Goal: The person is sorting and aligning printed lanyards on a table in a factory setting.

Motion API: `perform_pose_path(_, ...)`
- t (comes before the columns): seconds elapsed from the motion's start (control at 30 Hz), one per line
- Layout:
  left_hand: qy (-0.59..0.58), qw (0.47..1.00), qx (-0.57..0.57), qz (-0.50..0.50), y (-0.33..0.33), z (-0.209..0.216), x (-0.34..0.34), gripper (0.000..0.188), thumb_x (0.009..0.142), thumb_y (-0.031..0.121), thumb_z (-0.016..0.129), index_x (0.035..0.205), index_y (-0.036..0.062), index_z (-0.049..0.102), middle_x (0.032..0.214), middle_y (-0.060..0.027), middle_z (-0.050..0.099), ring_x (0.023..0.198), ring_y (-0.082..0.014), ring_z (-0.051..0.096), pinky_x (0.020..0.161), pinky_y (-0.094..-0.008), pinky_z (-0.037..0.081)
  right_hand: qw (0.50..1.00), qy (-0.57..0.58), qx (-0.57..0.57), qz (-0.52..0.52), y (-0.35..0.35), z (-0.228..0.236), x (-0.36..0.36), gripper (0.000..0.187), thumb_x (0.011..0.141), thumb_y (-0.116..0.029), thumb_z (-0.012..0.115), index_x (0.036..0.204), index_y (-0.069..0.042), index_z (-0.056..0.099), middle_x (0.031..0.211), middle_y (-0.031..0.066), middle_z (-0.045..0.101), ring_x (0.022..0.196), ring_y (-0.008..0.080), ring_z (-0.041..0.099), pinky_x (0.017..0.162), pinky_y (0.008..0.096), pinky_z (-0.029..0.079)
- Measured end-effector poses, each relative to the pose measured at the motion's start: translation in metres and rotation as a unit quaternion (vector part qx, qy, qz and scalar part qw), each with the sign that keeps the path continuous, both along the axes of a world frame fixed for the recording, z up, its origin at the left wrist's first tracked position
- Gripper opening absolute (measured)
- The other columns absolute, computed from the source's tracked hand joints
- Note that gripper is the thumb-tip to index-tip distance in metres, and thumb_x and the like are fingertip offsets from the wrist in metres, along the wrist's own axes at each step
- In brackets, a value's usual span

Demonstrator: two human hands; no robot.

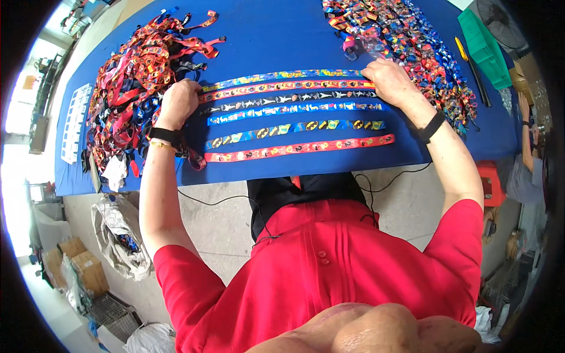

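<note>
Several printed straps lie in roughly parallel rows across the blue tabletop in front of me. Farthest is a blue and yellow strap (282, 76); its left end is at my left hand (180, 101), its right end at my right hand (388, 83). Both hands are closed, fingers pinching those ends. Just nearer runs a red and yellow strap (288, 89), its ends close to my hands. Below it are a black and white strap (288, 100), a blue and white strap (294, 111), a blue strap with yellow and black figures (294, 127), and a red strap (300, 147) nearest me.
A tangled heap of straps (138, 76) rises at the left, beside a white slotted sheet (75, 123). Another large heap (412, 53) covers the right side. Beyond it are a green crate (484, 50) and a yellow-handled tool (461, 49). A white sack (120, 235) stands on the floor.
</note>
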State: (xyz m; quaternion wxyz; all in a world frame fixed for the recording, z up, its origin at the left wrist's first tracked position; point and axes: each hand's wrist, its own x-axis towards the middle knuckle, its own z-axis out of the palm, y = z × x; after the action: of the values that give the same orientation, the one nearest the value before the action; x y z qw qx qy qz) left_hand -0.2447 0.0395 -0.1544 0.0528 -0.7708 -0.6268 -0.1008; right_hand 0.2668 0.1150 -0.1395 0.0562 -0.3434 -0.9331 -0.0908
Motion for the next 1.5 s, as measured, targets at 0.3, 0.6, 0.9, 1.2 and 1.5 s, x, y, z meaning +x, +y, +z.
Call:
perform_pose_path(0.3, -0.079, 0.996, 0.036, -0.001, -0.044, 0.035, 0.013, 0.020, 0.092, 0.012, 0.060, 0.106, 0.0020, 0.070, 0.102, -0.0191, 0.068, 0.092, -0.0387, 0.067, 0.081, -0.0445, 0.054, 0.994, 0.098, -0.008, -0.045, -0.030, 0.026, 0.019, 0.030, 0.087, 0.001, 0.056, 0.115, -0.003, 0.066, 0.109, 0.0171, 0.069, 0.103, 0.0344, 0.066, 0.091, 0.0428, 0.053)
perform_pose_path(0.6, -0.112, 0.966, 0.128, 0.193, -0.170, 0.018, 0.025, 0.040, 0.089, 0.000, 0.062, 0.128, 0.0007, 0.058, 0.128, -0.0226, 0.058, 0.118, -0.0401, 0.057, 0.101, -0.0435, 0.047, 0.969, 0.217, -0.043, -0.110, -0.129, 0.017, 0.038, 0.035, 0.097, 0.005, 0.052, 0.130, -0.002, 0.062, 0.112, 0.0178, 0.070, 0.102, 0.0311, 0.069, 0.088, 0.0383, 0.053)
perform_pose_path(0.9, -0.155, 0.931, 0.164, 0.288, -0.190, -0.052, 0.031, 0.038, 0.091, 0.004, 0.060, 0.128, -0.0027, 0.055, 0.133, -0.0239, 0.054, 0.124, -0.0412, 0.052, 0.106, -0.0471, 0.041, 0.932, 0.313, -0.046, -0.176, -0.149, -0.041, 0.059, 0.029, 0.102, -0.001, 0.052, 0.129, 0.001, 0.060, 0.108, 0.0160, 0.069, 0.098, 0.0260, 0.067, 0.085, 0.0350, 0.053)
perform_pose_path(1.2, -0.170, 0.914, 0.189, 0.316, -0.181, -0.051, 0.040, 0.039, 0.090, 0.001, 0.058, 0.128, -0.0017, 0.055, 0.133, -0.0253, 0.054, 0.125, -0.0419, 0.050, 0.108, -0.0480, 0.039, 0.932, 0.307, -0.012, -0.191, -0.149, -0.048, 0.053, 0.026, 0.102, -0.002, 0.050, 0.126, 0.002, 0.061, 0.109, 0.0159, 0.069, 0.098, 0.0269, 0.068, 0.085, 0.0367, 0.054)
perform_pose_path(1.5, -0.245, 0.910, 0.181, 0.283, -0.171, -0.034, 0.050, 0.031, 0.093, 0.019, 0.066, 0.121, 0.0056, 0.063, 0.130, -0.0255, 0.054, 0.120, -0.0431, 0.050, 0.104, -0.0504, 0.039, 0.937, 0.283, -0.009, -0.203, -0.150, -0.044, 0.050, 0.024, 0.101, 0.001, 0.050, 0.121, 0.003, 0.063, 0.113, 0.0166, 0.067, 0.099, 0.0277, 0.069, 0.084, 0.0366, 0.055)
